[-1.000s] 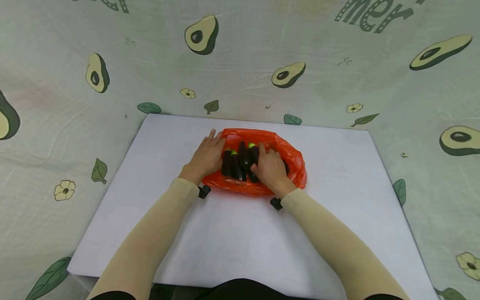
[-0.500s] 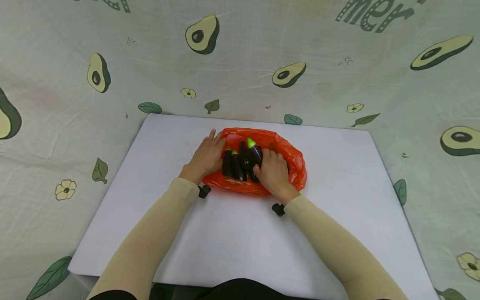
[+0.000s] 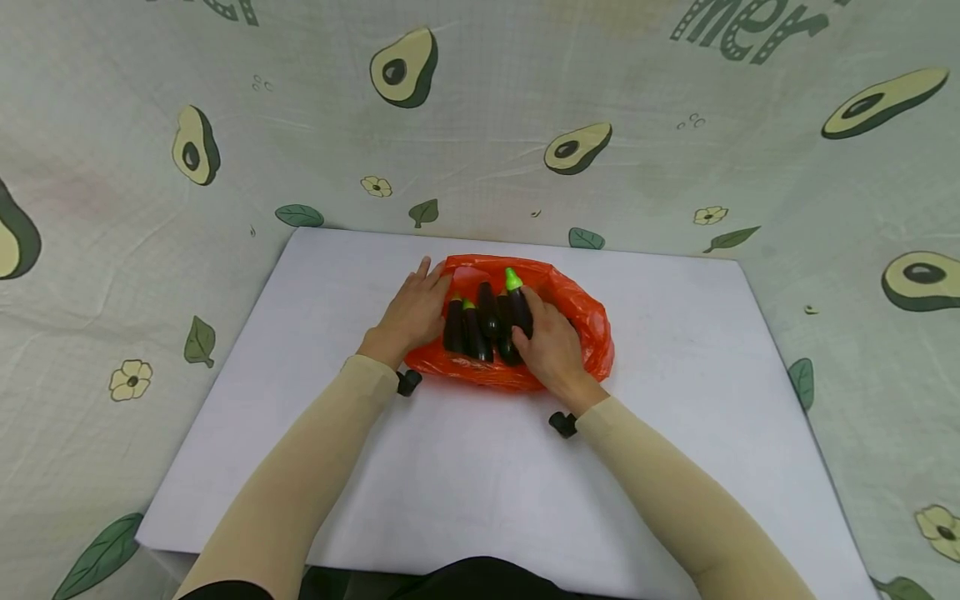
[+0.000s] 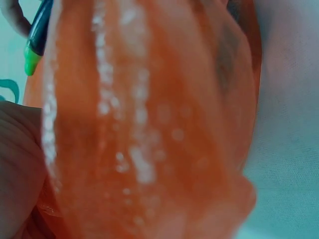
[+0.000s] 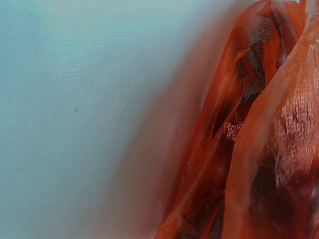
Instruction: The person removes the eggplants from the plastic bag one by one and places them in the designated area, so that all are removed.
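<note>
A red plastic bag (image 3: 472, 371) lies with its mouth spread wide on the white table. Inside it, several dark eggplants (image 3: 477, 335) lie side by side. My right hand (image 3: 553, 346) reaches into the bag and grips one eggplant (image 3: 519, 305), its bright green cap tilted up and away from me. On the bag's left side rests my left hand (image 3: 409, 312), fingers extended along the rim. In the left wrist view, the gripped eggplant (image 4: 38, 40) shows beyond the bag (image 4: 139, 119), with part of my left hand (image 4: 20, 169) at the left. The right wrist view shows bag (image 5: 274, 134), no hand.
The white tabletop (image 3: 450, 483) extends around the bag on all sides. A cloth backdrop (image 3: 480, 125) printed with avocados and leaves rises behind the table's far edge.
The eggplant in my right hand has shifted right and lifted, its green cap now standing clear of the others. My right hand drew slightly right and towards me. The left hand stayed put.
</note>
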The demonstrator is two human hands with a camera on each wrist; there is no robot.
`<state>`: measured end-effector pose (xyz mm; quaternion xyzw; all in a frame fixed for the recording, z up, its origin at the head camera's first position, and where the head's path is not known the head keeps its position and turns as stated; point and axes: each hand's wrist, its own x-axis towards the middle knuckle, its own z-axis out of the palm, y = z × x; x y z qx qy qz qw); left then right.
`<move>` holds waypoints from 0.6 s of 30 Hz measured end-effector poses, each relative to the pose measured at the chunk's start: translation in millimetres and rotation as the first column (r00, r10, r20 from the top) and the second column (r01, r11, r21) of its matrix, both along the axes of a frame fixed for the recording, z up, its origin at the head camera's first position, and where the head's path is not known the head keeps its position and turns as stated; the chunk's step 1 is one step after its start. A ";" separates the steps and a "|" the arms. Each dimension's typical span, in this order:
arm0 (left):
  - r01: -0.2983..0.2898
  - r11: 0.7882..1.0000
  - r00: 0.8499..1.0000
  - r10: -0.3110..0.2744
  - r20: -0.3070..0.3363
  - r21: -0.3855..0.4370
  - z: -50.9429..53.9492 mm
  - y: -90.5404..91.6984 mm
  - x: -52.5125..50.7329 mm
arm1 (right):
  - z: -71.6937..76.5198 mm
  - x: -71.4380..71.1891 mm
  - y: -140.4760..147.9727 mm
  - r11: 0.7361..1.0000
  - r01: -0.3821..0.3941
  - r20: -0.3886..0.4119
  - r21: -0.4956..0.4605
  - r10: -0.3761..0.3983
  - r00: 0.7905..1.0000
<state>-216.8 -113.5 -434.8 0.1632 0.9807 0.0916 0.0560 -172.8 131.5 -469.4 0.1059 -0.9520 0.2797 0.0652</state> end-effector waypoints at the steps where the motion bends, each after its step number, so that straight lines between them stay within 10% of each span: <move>1: 0.001 1.000 1.000 -0.001 -0.001 -0.002 0.0 0.1 0.0 | -0.2 0.2 0.7 1.000 0.003 0.006 -0.015 -0.003 1.000; 18: -0.015 1.000 1.000 0.015 0.006 0.000 2.6 2.4 -0.8 | 8.9 0.3 13.7 0.953 0.020 0.063 -0.302 -0.002 0.998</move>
